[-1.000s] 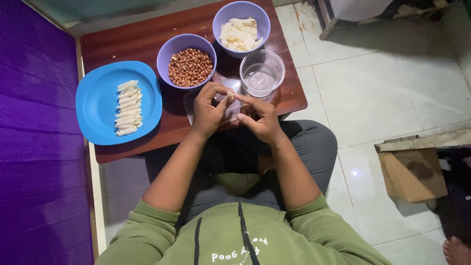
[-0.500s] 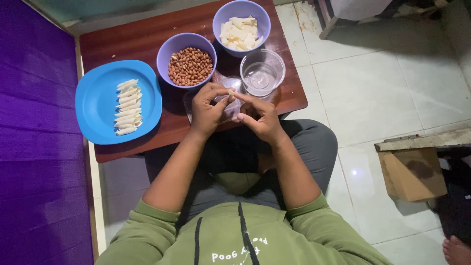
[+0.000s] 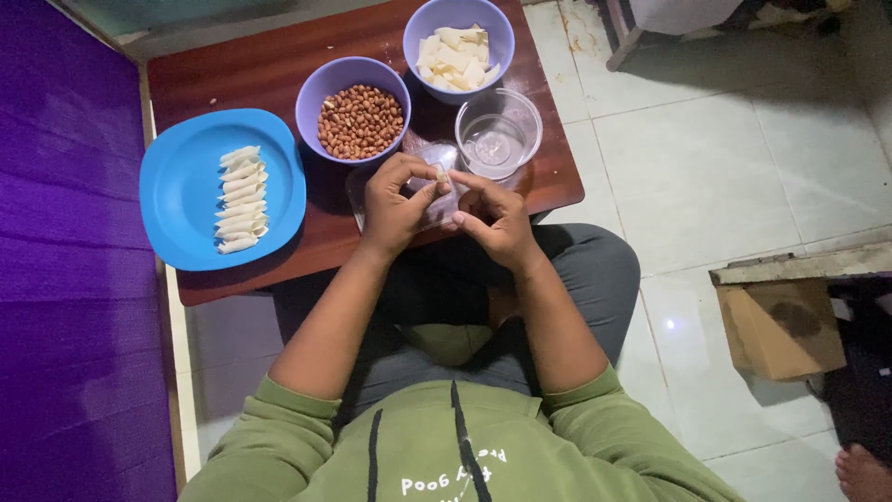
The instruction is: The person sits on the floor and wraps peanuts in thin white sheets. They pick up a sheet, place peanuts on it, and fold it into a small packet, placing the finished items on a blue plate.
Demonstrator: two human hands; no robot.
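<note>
Both hands (image 3: 446,209) pinch a small wrapper (image 3: 442,177) above the table (image 3: 251,65).

Just beyond the fingers (image 3: 423,186) stand the peanut bowl (image 3: 358,119) and clear cup (image 3: 499,133), nearly touching (a narrow gap between them). To their left, bare table (image 3: 325,232) lies before the blue plate (image 3: 186,191); right is open floor (image 3: 725,158).

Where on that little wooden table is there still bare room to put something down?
Bare wood shows along the far edge of the table, behind the blue plate and left of the peanut bowl. A thin strip runs along the near edge by the plate. The right half is crowded: bowls, clear cup, both hands.
</note>
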